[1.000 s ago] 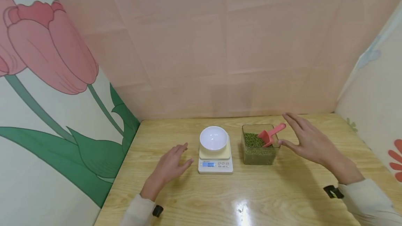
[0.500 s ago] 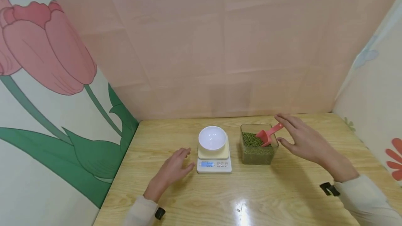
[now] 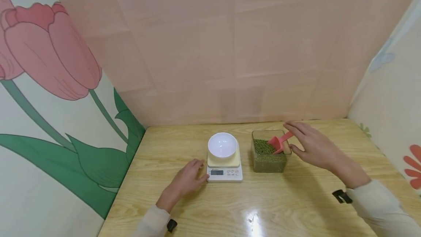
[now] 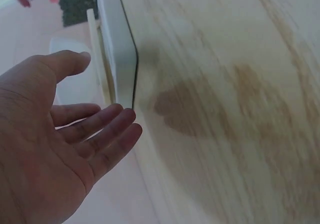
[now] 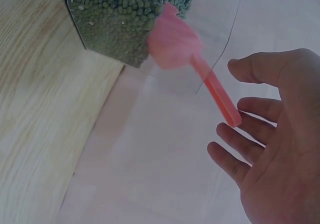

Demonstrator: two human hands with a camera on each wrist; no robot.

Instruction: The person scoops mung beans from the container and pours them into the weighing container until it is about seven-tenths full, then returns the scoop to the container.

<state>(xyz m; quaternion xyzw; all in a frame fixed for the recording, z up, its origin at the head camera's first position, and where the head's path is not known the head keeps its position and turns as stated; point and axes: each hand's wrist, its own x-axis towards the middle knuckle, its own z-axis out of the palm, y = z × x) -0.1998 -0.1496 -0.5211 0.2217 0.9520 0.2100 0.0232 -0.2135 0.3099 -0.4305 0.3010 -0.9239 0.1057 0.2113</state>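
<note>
A white bowl [image 3: 222,145] sits on a kitchen scale [image 3: 234,177] with a cream platform. My left hand [image 3: 186,179] is at the scale's left edge, fingers loosely bent and thumb by the front corner; whether it touches cannot be told. To the right, a clear square container [image 3: 270,166] holds green mung beans [image 3: 262,147]. A pink scoop [image 5: 172,39] lies in the beans, its handle sticking out over the rim. My right hand [image 3: 314,147] is around the handle's end with thumb and fingers spread; in the right wrist view the fingertips are near the handle [image 5: 220,99], thumb apart.
The wooden table [image 3: 210,207] meets a pink cloth backdrop [image 3: 184,65] behind the scale and container. A tulip-printed panel [image 3: 49,120] stands along the left, and another pale panel [image 3: 391,112] along the right.
My left hand has moved right, up to the scale's edge. My right hand has moved left, closer around the scoop handle. The scale's display has gone from lit blue to dark grey.
</note>
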